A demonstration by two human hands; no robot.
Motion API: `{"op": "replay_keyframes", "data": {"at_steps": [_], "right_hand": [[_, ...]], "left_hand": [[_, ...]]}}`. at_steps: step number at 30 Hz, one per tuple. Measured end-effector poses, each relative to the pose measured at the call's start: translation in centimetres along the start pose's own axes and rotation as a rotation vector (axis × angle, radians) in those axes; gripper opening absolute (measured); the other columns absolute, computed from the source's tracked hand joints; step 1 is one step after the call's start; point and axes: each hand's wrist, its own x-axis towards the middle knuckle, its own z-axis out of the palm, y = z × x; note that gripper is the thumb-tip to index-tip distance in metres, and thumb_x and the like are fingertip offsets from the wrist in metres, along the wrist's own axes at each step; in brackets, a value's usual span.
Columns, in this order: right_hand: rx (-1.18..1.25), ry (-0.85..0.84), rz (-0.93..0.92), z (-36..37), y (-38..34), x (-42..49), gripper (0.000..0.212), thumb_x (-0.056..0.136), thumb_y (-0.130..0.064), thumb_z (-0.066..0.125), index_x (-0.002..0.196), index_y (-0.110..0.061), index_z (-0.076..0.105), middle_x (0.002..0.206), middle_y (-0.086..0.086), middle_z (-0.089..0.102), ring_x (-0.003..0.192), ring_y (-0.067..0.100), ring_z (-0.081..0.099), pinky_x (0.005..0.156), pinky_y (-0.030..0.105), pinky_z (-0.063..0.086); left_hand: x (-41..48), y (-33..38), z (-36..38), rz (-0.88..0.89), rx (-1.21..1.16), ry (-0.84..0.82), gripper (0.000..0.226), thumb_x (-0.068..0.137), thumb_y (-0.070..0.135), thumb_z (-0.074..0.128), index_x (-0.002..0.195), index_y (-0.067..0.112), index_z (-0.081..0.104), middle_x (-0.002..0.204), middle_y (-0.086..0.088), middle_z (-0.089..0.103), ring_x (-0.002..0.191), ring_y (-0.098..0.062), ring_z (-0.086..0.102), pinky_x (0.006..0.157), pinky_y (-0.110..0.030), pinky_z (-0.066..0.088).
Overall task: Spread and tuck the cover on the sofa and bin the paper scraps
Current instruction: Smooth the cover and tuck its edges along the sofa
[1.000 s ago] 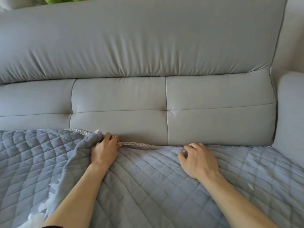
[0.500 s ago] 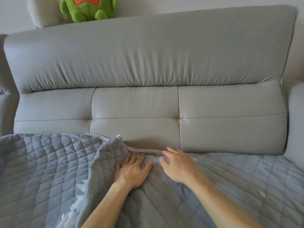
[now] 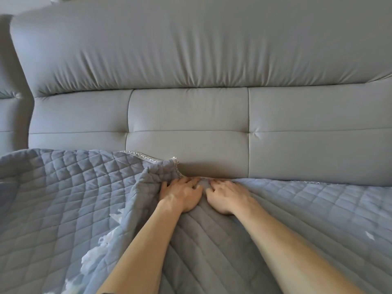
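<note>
Cover [image 3: 63,198] edge pressed beneath left hand [image 3: 180,195], right hand [image 3: 226,197]

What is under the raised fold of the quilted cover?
White paper scraps peek out from under the fold of the cover; how many lie farther beneath is hidden.

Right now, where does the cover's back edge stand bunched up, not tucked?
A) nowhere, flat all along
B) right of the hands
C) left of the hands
C: the lace edge rises in a fold against the backrest beside the left hand; past the right hand it lies flat.
</note>
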Motion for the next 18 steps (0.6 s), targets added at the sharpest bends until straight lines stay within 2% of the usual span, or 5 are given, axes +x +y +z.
{"op": "replay_keyframes", "data": {"at_steps": [5, 7, 11, 15, 18], "right_hand": [[-0.012, 0.135, -0.011, -2.2, 0.4, -1.4, 0.062, 0.098, -0.042, 0.018, 0.155, -0.017, 0.022, 0.163, -0.004, 0.018, 0.149, 0.011, 0.015, 0.121, 0.042, 0.012], [-0.016, 0.118, -0.015, -4.0, 0.3, -1.5, 0.061, 0.098, -0.043, 0.019, 0.153, -0.018, 0.028, 0.161, -0.002, 0.025, 0.147, 0.014, 0.022, 0.119, 0.041, 0.017], [-0.043, 0.037, 0.036, -4.1, 0.3, -0.6, 0.059, 0.099, -0.045, 0.016, 0.144, -0.021, 0.044, 0.153, 0.005, 0.04, 0.139, 0.024, 0.037, 0.111, 0.041, 0.029], [-0.064, -0.034, 0.007, -0.2, 0.0, 1.3, 0.053, 0.101, -0.033, 0.017, 0.147, -0.023, 0.04, 0.157, 0.001, 0.034, 0.142, 0.022, 0.032, 0.115, 0.04, 0.024], [0.001, 0.042, -0.072, 2.0, -1.0, 0.6, 0.054, 0.099, -0.035, 0.022, 0.15, -0.022, 0.035, 0.159, -0.005, 0.03, 0.145, 0.011, 0.026, 0.118, 0.038, 0.02]], "left_hand": [[-1.0, 1.4, -2.5, 0.065, -0.008, 0.11, 0.057, 0.097, 0.044, 0.018, 0.153, 0.034, 0.022, 0.161, 0.014, 0.019, 0.147, -0.006, 0.012, 0.117, -0.047, 0.008], [-1.0, 2.0, -4.2, 0.082, 0.025, 0.1, 0.057, 0.097, 0.045, 0.018, 0.152, 0.032, 0.024, 0.16, 0.014, 0.02, 0.147, -0.007, 0.015, 0.115, -0.048, 0.008], [0.5, 1.7, -3.6, 0.106, 0.055, 0.061, 0.055, 0.097, 0.045, 0.015, 0.145, 0.033, 0.039, 0.154, 0.01, 0.036, 0.142, -0.015, 0.027, 0.113, -0.05, 0.012], [1.6, 0.2, 0.1, 0.023, 0.035, -0.053, 0.054, 0.097, 0.038, 0.013, 0.141, 0.031, 0.044, 0.152, 0.006, 0.039, 0.141, -0.02, 0.029, 0.112, -0.052, 0.014], [0.3, -1.5, 2.0, -0.05, 0.005, 0.033, 0.052, 0.099, 0.037, 0.016, 0.145, 0.031, 0.039, 0.154, 0.009, 0.036, 0.143, -0.015, 0.027, 0.115, -0.049, 0.015]]}}
